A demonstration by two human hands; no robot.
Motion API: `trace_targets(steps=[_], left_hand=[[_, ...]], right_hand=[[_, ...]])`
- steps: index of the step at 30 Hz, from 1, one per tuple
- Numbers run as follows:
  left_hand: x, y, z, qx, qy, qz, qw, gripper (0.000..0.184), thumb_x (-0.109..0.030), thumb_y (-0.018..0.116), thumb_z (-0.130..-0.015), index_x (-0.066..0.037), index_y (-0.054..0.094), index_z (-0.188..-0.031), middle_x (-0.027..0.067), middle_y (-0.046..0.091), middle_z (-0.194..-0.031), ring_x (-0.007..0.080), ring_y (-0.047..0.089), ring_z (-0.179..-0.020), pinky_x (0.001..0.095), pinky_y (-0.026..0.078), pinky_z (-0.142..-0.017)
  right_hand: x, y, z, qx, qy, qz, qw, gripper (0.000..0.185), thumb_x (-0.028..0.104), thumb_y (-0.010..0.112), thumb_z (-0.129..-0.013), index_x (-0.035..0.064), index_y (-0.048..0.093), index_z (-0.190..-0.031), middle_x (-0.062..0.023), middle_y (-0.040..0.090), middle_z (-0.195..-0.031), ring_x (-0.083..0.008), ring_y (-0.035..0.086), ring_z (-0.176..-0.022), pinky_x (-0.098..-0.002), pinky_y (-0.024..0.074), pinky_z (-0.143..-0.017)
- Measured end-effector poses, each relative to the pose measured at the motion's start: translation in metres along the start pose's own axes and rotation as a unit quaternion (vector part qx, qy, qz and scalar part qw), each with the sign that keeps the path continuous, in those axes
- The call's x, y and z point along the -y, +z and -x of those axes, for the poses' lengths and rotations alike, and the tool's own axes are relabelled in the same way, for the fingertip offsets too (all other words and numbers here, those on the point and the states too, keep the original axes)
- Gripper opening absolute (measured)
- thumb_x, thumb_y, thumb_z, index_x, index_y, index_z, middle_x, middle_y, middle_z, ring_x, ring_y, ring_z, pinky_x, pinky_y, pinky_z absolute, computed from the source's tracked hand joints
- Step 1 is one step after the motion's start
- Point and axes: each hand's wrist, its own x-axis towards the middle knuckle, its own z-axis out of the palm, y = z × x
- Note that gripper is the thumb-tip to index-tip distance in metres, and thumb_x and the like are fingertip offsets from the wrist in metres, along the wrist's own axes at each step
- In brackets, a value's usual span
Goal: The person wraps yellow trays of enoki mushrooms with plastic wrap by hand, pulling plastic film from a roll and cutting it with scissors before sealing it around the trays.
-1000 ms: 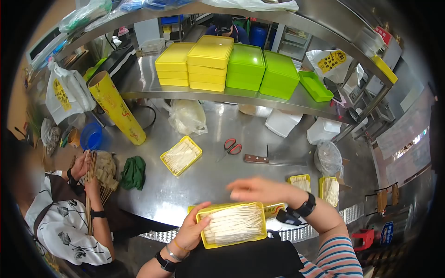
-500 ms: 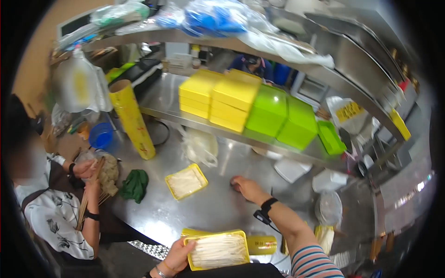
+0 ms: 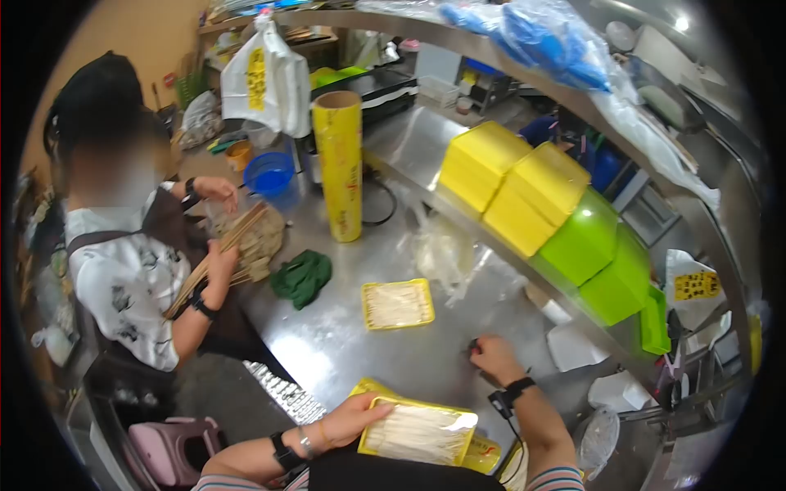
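Note:
My left hand [image 3: 350,419] grips the left end of a yellow tray [image 3: 368,448] close to my body. Thin white strands [image 3: 417,431], like enoki mushrooms, lie in it under what looks like shiny film. To the right, my right hand [image 3: 495,360] is closed low over the steel table, with a small dark and red thing at its fingertips that I cannot make out. A second yellow tray [image 3: 398,304] of similar white strands lies flat on the table, left of and beyond my right hand. Partly hidden under the held tray is a yellow roll [image 3: 481,455].
At the left, a co-worker [image 3: 123,270] holds thin wooden sticks [image 3: 221,254]. A green cloth [image 3: 301,278], an upright yellow roll [image 3: 338,168] and a clear plastic bag [image 3: 442,250] sit on the table [image 3: 368,360]. Yellow boxes [image 3: 516,192] and green boxes [image 3: 598,262] line the raised shelf.
My view has swung left, so the scene sits further right. My left hand still holds the tray. My right hand is a little nearer to me. One hand of the co-worker has left the sticks.

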Motion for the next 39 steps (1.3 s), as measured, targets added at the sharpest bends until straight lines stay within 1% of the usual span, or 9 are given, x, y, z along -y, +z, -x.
trace_targets(steps=[4,7,15,18,24,29,32,37,39], left_hand=[[0.001,0.004,0.004,0.038,0.014,-0.020,0.999,0.034,-0.024,0.054,-0.098,0.003,0.054,-0.118,0.0070,0.062,-0.111,0.0114,0.059,-0.100,0.0268,0.048,-0.089],[0.001,0.006,0.006,0.046,0.010,-0.020,0.999,0.033,-0.025,0.055,-0.098,0.002,0.055,-0.116,0.0063,0.062,-0.110,0.0105,0.059,-0.098,0.0259,0.048,-0.088],[-0.008,0.013,0.011,0.083,-0.001,-0.044,0.996,0.033,-0.026,0.053,-0.099,0.002,0.054,-0.117,0.0067,0.062,-0.110,0.0109,0.059,-0.099,0.0263,0.049,-0.088],[-0.004,0.006,0.011,0.076,-0.011,-0.066,0.995,0.034,-0.024,0.052,-0.099,0.003,0.053,-0.120,0.0078,0.062,-0.112,0.0122,0.059,-0.101,0.0276,0.049,-0.090],[-0.010,0.008,0.005,0.070,-0.026,-0.085,0.994,0.032,-0.022,0.052,-0.099,0.003,0.053,-0.118,0.0082,0.063,-0.110,0.0146,0.061,-0.099,0.0300,0.051,-0.088],[-0.013,0.003,-0.005,0.085,-0.015,-0.110,0.990,0.033,-0.021,0.051,-0.099,0.004,0.051,-0.120,0.0125,0.060,-0.115,0.0193,0.060,-0.104,0.0331,0.049,-0.093],[-0.017,0.008,-0.010,0.110,-0.027,-0.121,0.986,0.032,-0.020,0.050,-0.099,0.004,0.050,-0.120,0.0135,0.059,-0.118,0.0206,0.059,-0.106,0.0349,0.048,-0.095],[-0.024,0.014,-0.006,0.119,-0.017,-0.128,0.984,0.033,-0.020,0.048,-0.100,0.005,0.050,-0.122,0.0141,0.059,-0.120,0.0215,0.058,-0.109,0.0360,0.047,-0.097],[-0.025,0.021,0.000,0.095,-0.019,-0.138,0.986,0.034,-0.020,0.048,-0.100,0.005,0.049,-0.123,0.0135,0.059,-0.119,0.0208,0.058,-0.109,0.0351,0.047,-0.097]], right_hand=[[0.009,-0.020,0.043,-0.086,0.046,-0.249,0.964,0.016,0.009,0.066,-0.079,0.0003,0.057,-0.088,-0.0087,0.065,-0.076,-0.0170,0.064,-0.070,-0.0285,0.0510,-0.064],[0.022,-0.041,0.082,-0.122,0.020,-0.395,0.910,0.016,0.001,0.064,-0.083,0.0008,0.053,-0.094,-0.0031,0.062,-0.076,-0.0093,0.060,-0.071,-0.0235,0.0495,-0.064],[0.073,-0.130,0.147,-0.340,0.095,-0.475,0.806,0.009,0.004,0.059,-0.086,0.0038,0.052,-0.092,-0.0001,0.058,-0.072,-0.0059,0.053,-0.063,-0.0195,0.0401,-0.056],[0.112,-0.159,0.181,-0.394,0.033,-0.309,0.865,0.018,-0.003,0.065,-0.076,0.0024,0.053,-0.088,0.0005,0.055,-0.063,-0.0046,0.050,-0.057,-0.0205,0.0395,-0.053],[0.089,-0.094,0.242,-0.281,0.143,-0.569,0.759,0.061,0.001,0.075,-0.075,0.0050,0.043,-0.127,0.0002,0.059,-0.065,-0.0075,0.055,-0.054,-0.0210,0.0414,-0.050],[0.092,-0.060,0.299,-0.300,0.247,-0.623,0.679,0.064,0.009,0.075,-0.078,0.0066,0.045,-0.134,-0.0027,0.061,-0.074,-0.0102,0.058,-0.062,-0.0229,0.0449,-0.055],[0.088,-0.055,0.315,-0.241,0.199,-0.557,0.769,0.048,0.014,0.077,-0.079,0.0069,0.059,-0.123,0.0018,0.060,-0.080,-0.0077,0.054,-0.071,-0.0216,0.0454,-0.066],[0.107,-0.074,0.328,-0.270,0.184,-0.451,0.831,0.041,0.010,0.073,-0.082,0.0055,0.061,-0.121,0.0016,0.060,-0.079,-0.0082,0.054,-0.070,-0.0240,0.0469,-0.068],[0.106,-0.077,0.328,-0.314,0.119,-0.365,0.868,0.044,0.009,0.074,-0.080,0.0039,0.060,-0.122,0.0011,0.060,-0.078,-0.0077,0.055,-0.070,-0.0235,0.0471,-0.067]])
